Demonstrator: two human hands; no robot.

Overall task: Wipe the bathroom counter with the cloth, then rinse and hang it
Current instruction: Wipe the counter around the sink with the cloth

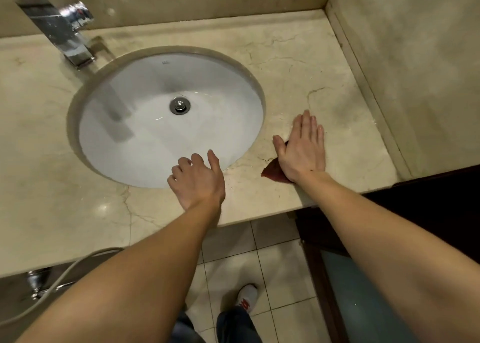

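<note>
Red cloth (272, 172) lies under our flat, open right hand (302, 152) on the counter (298, 65), right of the sink (166, 83). We should press down and rub slowly. Our left hand (198, 180) hangs open and empty at the sink's edge.

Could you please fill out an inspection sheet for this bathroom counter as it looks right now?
Surface: beige marble counter, veined, a few wet glints near the right hand.
Job's things: dark red cloth flat on the counter, mostly hidden under the right hand; white sink dry-looking, drain visible; chrome faucet not running.
Clutter: nothing seen.
Grips: right hand flat, palm down on the cloth; left hand empty, fingers loosely curled over the sink's front rim.
Cables: grey hose below the counter's left edge.
Surroundings: tiled floor, white shoe, dark wood frame.
</note>
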